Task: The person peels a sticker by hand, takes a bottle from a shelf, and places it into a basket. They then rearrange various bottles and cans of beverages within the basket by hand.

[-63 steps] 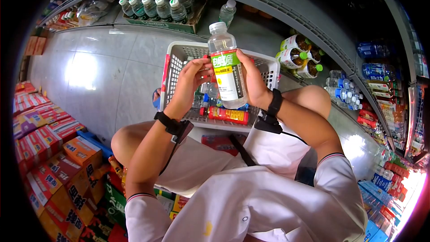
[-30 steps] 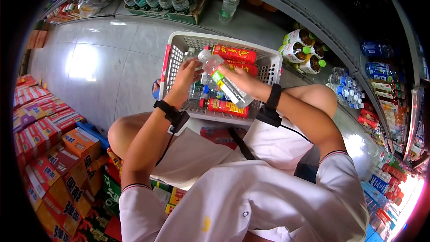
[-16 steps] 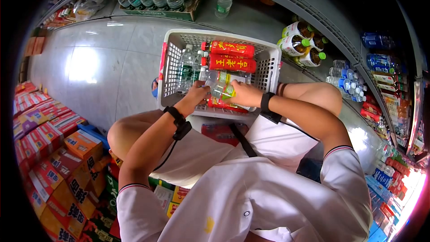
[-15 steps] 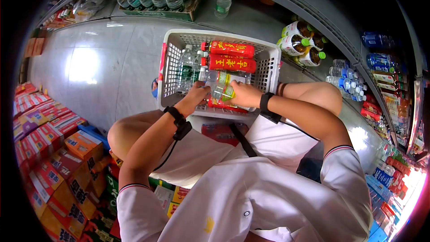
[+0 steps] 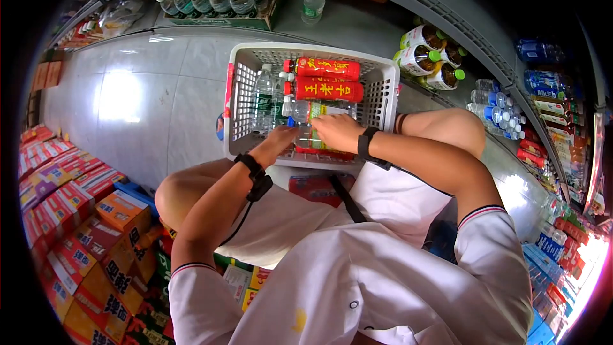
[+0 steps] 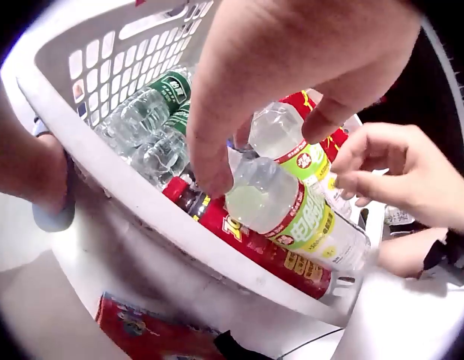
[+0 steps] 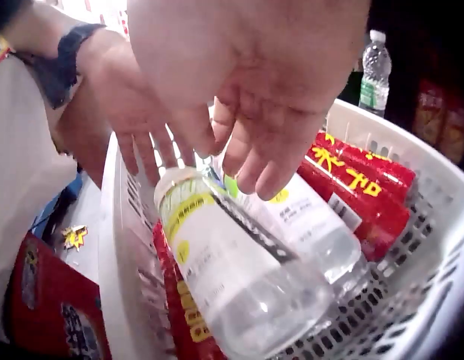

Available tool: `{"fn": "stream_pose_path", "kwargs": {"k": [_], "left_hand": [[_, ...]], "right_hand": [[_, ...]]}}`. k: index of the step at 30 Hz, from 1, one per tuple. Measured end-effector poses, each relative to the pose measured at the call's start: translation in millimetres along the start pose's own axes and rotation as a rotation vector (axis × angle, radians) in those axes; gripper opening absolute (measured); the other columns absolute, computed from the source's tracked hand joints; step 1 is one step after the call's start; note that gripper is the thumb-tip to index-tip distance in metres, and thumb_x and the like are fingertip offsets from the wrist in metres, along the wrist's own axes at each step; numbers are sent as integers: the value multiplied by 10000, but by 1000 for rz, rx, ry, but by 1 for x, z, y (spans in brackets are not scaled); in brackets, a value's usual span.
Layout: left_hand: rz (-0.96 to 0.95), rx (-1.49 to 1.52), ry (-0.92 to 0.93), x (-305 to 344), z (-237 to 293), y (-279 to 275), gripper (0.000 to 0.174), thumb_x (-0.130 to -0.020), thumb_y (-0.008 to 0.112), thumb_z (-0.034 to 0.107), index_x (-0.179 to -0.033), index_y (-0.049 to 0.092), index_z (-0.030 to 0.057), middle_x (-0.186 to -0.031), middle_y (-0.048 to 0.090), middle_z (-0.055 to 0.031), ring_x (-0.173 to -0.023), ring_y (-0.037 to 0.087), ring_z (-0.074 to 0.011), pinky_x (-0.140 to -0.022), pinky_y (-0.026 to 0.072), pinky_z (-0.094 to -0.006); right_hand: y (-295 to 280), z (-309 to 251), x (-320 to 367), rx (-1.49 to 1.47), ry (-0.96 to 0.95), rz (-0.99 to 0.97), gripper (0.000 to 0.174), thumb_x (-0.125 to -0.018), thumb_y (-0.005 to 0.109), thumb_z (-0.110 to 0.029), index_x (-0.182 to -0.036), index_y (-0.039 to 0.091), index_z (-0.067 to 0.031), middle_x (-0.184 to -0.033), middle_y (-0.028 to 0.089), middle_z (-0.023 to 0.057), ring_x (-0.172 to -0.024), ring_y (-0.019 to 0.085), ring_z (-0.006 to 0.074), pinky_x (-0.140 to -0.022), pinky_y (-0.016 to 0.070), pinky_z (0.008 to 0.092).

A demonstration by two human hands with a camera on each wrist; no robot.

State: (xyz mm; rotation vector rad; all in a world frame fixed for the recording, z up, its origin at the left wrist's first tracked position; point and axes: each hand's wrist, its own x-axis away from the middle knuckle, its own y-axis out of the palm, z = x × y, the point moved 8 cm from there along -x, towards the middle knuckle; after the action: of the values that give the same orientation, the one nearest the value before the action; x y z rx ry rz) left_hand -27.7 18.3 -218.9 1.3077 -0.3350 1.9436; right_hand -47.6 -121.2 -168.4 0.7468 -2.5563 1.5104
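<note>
A white perforated basket (image 5: 313,48) stands before me, both hands over its near side. A clear bottle with a green, yellow and white label (image 6: 314,225) lies in it, over a red bottle (image 6: 269,255). My left hand (image 5: 276,142) reaches down at this bottle's neck end, fingers extended; the cap is hidden. Above the label, my right hand (image 5: 337,131) hangs with loosely bent fingers, apart from the bottle in the left wrist view. Alongside lies a second bottle with the same label (image 7: 310,221). Red bottles (image 5: 329,89) and green-labelled water bottles (image 5: 263,99) fill the far and left parts.
A shelf beyond the basket bears a carton of water bottles (image 5: 214,3), a lone water bottle (image 5: 314,1) and a pack of green-capped bottles (image 5: 426,57). Stacked cartons (image 5: 96,243) stand at left. My bent knees flank the basket.
The clear bottle, held upright over the basket at first, was tilted and lowered in among the others. My right hand has since let go of it; my left hand stays by its neck.
</note>
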Motion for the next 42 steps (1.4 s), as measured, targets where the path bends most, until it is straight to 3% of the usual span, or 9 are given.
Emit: {"fn": "stream_pose_path", "kwargs": {"k": [3, 6, 14, 20, 29, 35, 38, 41, 42], "left_hand": [[70, -93, -7, -2, -1, -3, 397, -911, 520, 375, -1175, 529, 78, -1027, 545, -26, -910, 499, -144, -849, 413, -323], [72, -160, -8, -3, -1, -2, 421, -905, 533, 389, -1182, 526, 73, -1033, 544, -32, -919, 501, -149, -853, 415, -325], [102, -119, -23, -6, -6, -4, 544, -884, 572, 446, -1230, 476, 38, -1063, 531, -46, -924, 505, -149, -843, 422, -315], [-69, -81, 39, -12, -14, 1, 512, -873, 586, 447, -1217, 496, 77, -1061, 528, -22, -912, 508, -123, -826, 430, -296], [-139, -19, 22, -14, -9, 4, 500, -857, 601, 476, -1193, 544, 110, -1067, 565, 9, -848, 554, -107, -783, 458, -267], [-80, -55, 47, 0, 6, 4, 465, -898, 545, 452, -1218, 548, 115, -1060, 568, -16, -871, 550, -100, -794, 462, -255], [-61, -126, 148, 2, 16, 3, 410, -912, 526, 412, -1179, 565, 103, -975, 561, -25, -803, 522, -98, -720, 452, -258], [25, -241, 11, -8, 19, -2, 354, -919, 514, 338, -1146, 564, 72, -890, 535, -30, -749, 473, -107, -645, 414, -273], [59, -271, 51, -11, 19, -7, 388, -903, 524, 362, -1112, 564, 38, -891, 542, -43, -761, 485, -129, -660, 415, -295]], "right_hand": [[-21, -10, -3, 104, -41, 76, 218, -783, 597, -158, -948, 601, -16, -828, 657, 146, -761, 658, 321, -641, 527, 431], [-16, -1, -1, 148, 32, -57, 135, -778, 599, -146, -852, 643, -41, -815, 670, 140, -762, 666, 310, -640, 529, 414], [-5, 47, 24, 232, 222, -378, 406, -684, 709, -444, -841, 706, -69, -806, 681, 142, -775, 668, 317, -670, 498, 433], [5, 51, 41, 266, 243, -510, 576, -644, 706, -573, -865, 704, -40, -831, 685, 140, -827, 665, 301, -707, 496, 423], [14, 49, 45, 265, 118, -531, 560, -680, 732, -533, -871, 676, -10, -881, 676, 180, -839, 659, 331, -717, 501, 424], [27, 69, 49, 131, 198, -638, 556, -720, 708, -502, -938, 688, 9, -951, 674, 184, -896, 641, 350, -749, 495, 437], [25, 72, 51, 133, 247, -706, 585, -737, 682, -518, -983, 681, 13, -986, 670, 183, -922, 633, 352, -770, 489, 456], [30, 80, 52, 211, 309, -712, 600, -737, 665, -536, -1016, 683, -6, -1049, 653, 193, -941, 628, 339, -760, 504, 458], [26, 84, 50, 264, 333, -642, 629, -726, 668, -541, -1046, 670, 0, -1066, 644, 206, -939, 631, 337, -750, 510, 455]]}}
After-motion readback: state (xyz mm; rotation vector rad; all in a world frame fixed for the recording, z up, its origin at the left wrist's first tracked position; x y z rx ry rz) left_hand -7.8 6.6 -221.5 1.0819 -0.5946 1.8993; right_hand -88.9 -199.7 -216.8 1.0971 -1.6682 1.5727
